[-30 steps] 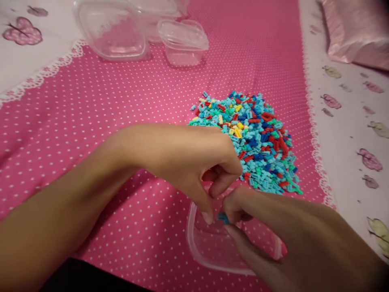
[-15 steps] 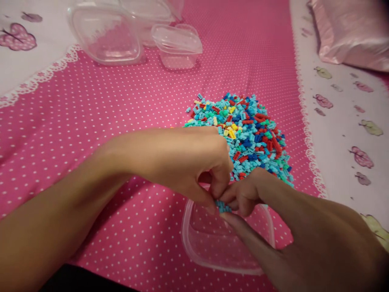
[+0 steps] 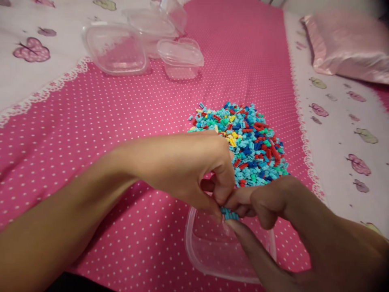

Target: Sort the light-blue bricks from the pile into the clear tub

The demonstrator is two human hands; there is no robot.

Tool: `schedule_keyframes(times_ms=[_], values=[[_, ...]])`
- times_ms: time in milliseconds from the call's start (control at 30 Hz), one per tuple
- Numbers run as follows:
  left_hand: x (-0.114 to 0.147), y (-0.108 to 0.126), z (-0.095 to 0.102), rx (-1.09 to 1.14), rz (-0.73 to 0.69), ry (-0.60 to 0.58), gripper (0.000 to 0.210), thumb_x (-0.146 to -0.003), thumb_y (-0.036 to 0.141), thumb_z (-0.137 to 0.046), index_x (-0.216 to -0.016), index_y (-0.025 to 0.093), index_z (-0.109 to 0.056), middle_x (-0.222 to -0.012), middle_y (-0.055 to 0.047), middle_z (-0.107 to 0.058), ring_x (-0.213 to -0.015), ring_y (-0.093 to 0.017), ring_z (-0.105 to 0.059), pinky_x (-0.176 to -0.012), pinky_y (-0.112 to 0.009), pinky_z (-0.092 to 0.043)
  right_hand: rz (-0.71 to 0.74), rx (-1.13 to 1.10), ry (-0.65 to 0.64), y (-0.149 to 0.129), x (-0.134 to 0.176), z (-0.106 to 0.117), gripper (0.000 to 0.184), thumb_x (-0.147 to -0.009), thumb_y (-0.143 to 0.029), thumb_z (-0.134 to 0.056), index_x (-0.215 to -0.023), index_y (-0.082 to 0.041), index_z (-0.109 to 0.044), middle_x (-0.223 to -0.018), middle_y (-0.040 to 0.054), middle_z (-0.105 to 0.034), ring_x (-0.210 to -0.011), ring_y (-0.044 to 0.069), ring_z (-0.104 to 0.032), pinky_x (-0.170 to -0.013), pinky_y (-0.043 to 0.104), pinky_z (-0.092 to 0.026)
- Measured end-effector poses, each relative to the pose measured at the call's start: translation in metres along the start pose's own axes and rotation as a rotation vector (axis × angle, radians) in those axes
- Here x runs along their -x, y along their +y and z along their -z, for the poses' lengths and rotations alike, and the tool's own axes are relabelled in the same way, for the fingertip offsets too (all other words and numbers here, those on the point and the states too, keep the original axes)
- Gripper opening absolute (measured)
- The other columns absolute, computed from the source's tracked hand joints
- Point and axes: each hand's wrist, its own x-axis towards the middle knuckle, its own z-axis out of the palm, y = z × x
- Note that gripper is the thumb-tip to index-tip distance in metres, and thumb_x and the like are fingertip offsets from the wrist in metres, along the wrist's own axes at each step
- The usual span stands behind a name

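Light blue toy building bricks (image 3: 230, 214), small and joined or pressed close together, sit between the fingertips of both hands. My left hand (image 3: 188, 170) is closed, its thumb and index finger pinching their left end. From the right, my right hand (image 3: 282, 219) grips the same bricks between thumb and fingers; its fingertips are partly hidden. Beneath both hands lies a clear plastic container (image 3: 225, 255). Just beyond them is a heap of small bricks (image 3: 252, 142) in light blue, dark blue, red, green and yellow, partly covered by my left hand.
Several clear plastic containers stand at the back left, among them a wide one (image 3: 118, 48) and a small lidded one (image 3: 180, 61). A shiny pink pillow (image 3: 346, 44) lies at the far right. Everything rests on a pink dotted bedsheet (image 3: 121, 101) with lace-edged borders.
The view has tilted up slightly, so the scene sits lower. Both hands still pinch the light blue bricks, and the right thumb and fingers have shifted a little on them.
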Motion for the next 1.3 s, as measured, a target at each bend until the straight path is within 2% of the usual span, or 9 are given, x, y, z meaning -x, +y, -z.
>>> schedule_keyframes(times_ms=[200,400,567,700,800,933,1033,1133,1300], values=[[0.004,-0.004,0.000,0.098,-0.005,0.007,0.016,-0.084,0.007,-0.076,-0.074,0.019,-0.075,-0.077,0.002,-0.074,-0.068,-0.009,-0.063,-0.063,-0.023,-0.043,-0.044,-0.118,-0.060,0.000,-0.008,-0.002,0.025,-0.083,-0.008,-0.051,-0.086,-0.028,-0.037,-0.075,-0.0085,-0.067,-0.056,0.009,-0.064,-0.052,0.018,-0.044],[0.002,-0.006,0.000,0.040,0.033,0.055,0.014,-0.081,0.007,-0.073,-0.077,0.020,-0.077,-0.081,0.001,-0.076,-0.071,-0.011,-0.065,-0.064,-0.023,-0.042,-0.119,-0.151,-0.120,0.006,-0.010,0.001,0.030,-0.087,-0.002,-0.052,-0.096,-0.029,-0.041,-0.085,-0.0070,-0.070,-0.073,0.010,-0.073,-0.056,0.017,-0.047],[0.002,-0.003,-0.001,0.014,0.078,0.073,0.013,-0.073,0.006,-0.076,-0.074,0.019,-0.077,-0.075,0.002,-0.073,-0.064,-0.009,-0.061,-0.058,-0.023,-0.038,-0.083,-0.155,-0.126,0.005,-0.009,-0.001,0.032,-0.087,-0.003,-0.054,-0.101,-0.029,-0.041,-0.088,-0.0074,-0.069,-0.075,0.010,-0.072,-0.060,0.018,-0.049],[0.002,-0.002,-0.001,0.013,0.086,0.032,0.013,-0.078,0.006,-0.075,-0.079,0.018,-0.079,-0.073,0.003,-0.072,-0.065,-0.009,-0.061,-0.060,-0.022,-0.039,-0.057,-0.121,-0.123,0.005,-0.009,-0.002,0.031,-0.089,-0.004,-0.051,-0.104,-0.029,-0.041,-0.087,-0.0064,-0.070,-0.074,0.012,-0.072,-0.058,0.021,-0.048],[0.004,-0.005,0.003,0.003,0.098,0.011,0.008,-0.083,0.014,-0.077,-0.084,0.020,-0.080,-0.075,0.003,-0.072,-0.067,-0.009,-0.061,-0.064,-0.021,-0.040,-0.049,-0.062,-0.197,0.008,-0.005,-0.001,0.030,-0.089,-0.003,-0.051,-0.103,-0.029,-0.045,-0.086,-0.0063,-0.072,-0.072,0.014,-0.072,-0.057,0.023,-0.047],[0.011,-0.011,0.012,-0.079,0.190,0.070,0.009,-0.076,0.020,-0.086,-0.078,0.019,-0.078,-0.067,0.006,-0.064,-0.061,-0.007,-0.056,-0.055,-0.018,-0.036,0.066,0.047,-0.344,0.009,0.006,-0.007,0.026,-0.086,-0.003,-0.055,-0.094,-0.028,-0.056,-0.082,-0.0047,-0.071,-0.066,0.016,-0.070,-0.053,0.028,-0.045],[0.012,-0.013,0.013,-0.060,0.249,-0.010,0.008,-0.077,0.017,-0.086,-0.079,0.017,-0.078,-0.063,0.006,-0.062,-0.057,-0.007,-0.055,-0.050,-0.017,-0.035,0.088,0.098,-0.380,0.006,0.012,-0.015,0.029,-0.087,-0.004,-0.054,-0.100,-0.028,-0.063,-0.088,-0.0024,-0.074,-0.069,0.019,-0.072,-0.053,0.031,-0.046],[0.009,-0.012,0.010,0.005,0.234,-0.094,0.009,-0.082,0.015,-0.082,-0.075,0.016,-0.077,-0.062,0.005,-0.065,-0.057,-0.007,-0.057,-0.051,-0.016,-0.036,0.094,0.096,-0.400,0.004,0.013,-0.019,0.033,-0.090,-0.004,-0.050,-0.107,-0.028,-0.065,-0.091,-0.0023,-0.076,-0.072,0.019,-0.074,-0.055,0.031,-0.048],[0.006,-0.010,0.005,0.025,0.255,-0.159,0.012,-0.081,0.018,-0.084,-0.073,0.016,-0.075,-0.064,0.005,-0.067,-0.058,-0.007,-0.059,-0.051,-0.016,-0.036,0.087,0.107,-0.326,0.002,0.009,-0.015,0.023,-0.089,-0.006,-0.054,-0.092,-0.028,-0.061,-0.078,-0.0049,-0.071,-0.062,0.016,-0.069,-0.047,0.029,-0.040]])
